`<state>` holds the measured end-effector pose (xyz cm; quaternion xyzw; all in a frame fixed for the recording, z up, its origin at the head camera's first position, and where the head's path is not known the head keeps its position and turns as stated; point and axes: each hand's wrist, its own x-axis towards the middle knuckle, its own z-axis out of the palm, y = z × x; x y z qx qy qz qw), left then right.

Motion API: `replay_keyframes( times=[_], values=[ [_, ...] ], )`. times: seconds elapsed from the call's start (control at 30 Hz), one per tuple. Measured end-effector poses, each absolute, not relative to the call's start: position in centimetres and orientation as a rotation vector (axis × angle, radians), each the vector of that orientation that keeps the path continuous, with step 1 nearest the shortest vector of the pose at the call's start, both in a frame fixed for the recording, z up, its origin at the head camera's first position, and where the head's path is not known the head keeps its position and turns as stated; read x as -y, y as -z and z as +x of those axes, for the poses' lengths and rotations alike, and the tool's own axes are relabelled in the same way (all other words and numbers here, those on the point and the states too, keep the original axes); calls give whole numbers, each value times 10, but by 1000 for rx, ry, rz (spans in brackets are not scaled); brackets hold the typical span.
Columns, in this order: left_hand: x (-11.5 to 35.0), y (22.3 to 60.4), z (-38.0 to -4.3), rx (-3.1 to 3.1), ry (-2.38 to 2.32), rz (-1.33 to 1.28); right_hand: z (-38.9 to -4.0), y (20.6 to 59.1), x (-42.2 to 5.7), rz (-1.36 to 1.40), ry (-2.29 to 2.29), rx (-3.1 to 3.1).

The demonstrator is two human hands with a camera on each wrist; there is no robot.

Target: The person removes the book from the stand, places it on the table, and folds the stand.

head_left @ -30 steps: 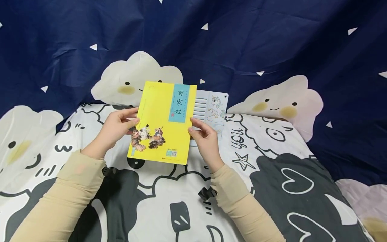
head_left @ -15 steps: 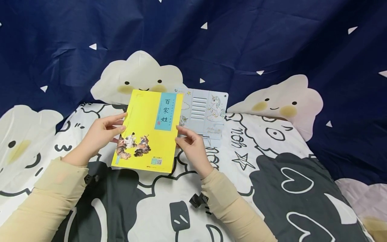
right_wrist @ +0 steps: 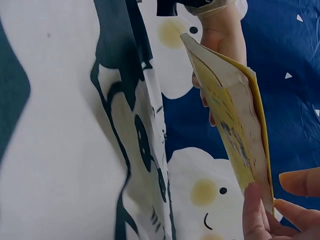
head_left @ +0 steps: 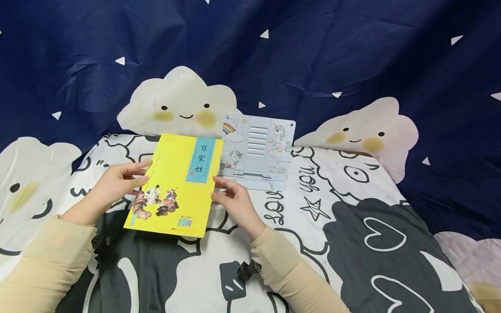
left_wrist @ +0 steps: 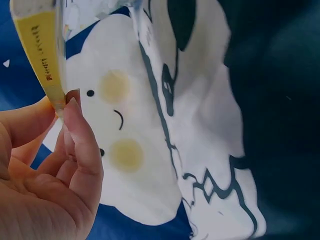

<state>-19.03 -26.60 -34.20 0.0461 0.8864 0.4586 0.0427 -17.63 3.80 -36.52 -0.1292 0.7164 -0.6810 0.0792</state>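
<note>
A yellow book (head_left: 172, 204) with a blue title panel is held up over the bed, cover facing me and leaning slightly. My left hand (head_left: 121, 184) pinches its left edge between thumb and fingers; the left wrist view shows that grip at the book's spine (left_wrist: 39, 52). At the opposite edge, the thumb and fingers of my right hand (head_left: 236, 202) hold the book. The right wrist view shows the page edges (right_wrist: 245, 105) spread a little, with fingers of the right hand (right_wrist: 275, 215) on either side. Behind the book stands a pale blue unicorn book stand (head_left: 258, 163), its lower left corner hidden.
The book stand rests on a bed cover (head_left: 274, 256) with a black and white cartoon print. A dark blue curtain (head_left: 313, 52) with cloud and triangle prints hangs behind. Small black wrist cameras (head_left: 248, 270) sit at both sleeves.
Both hands have carried the book left and down toward me. More of the book stand has come into view behind it. The stand itself has stayed in place.
</note>
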Motion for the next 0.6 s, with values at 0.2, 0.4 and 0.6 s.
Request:
replay_keyframes(
  times=[0.2, 0.4, 0.6],
  values=[
    [276, 350, -189, -2685, -1331, 126, -174, 371, -32, -333, 1991, -2084],
    [281, 359, -189, -2666, -1262, 91, -173, 379, -26, -293, 1933, -2048],
    [287, 365, -192, -2628, -1213, 97, -174, 387, -22, -257, 1897, -1989]
  ],
)
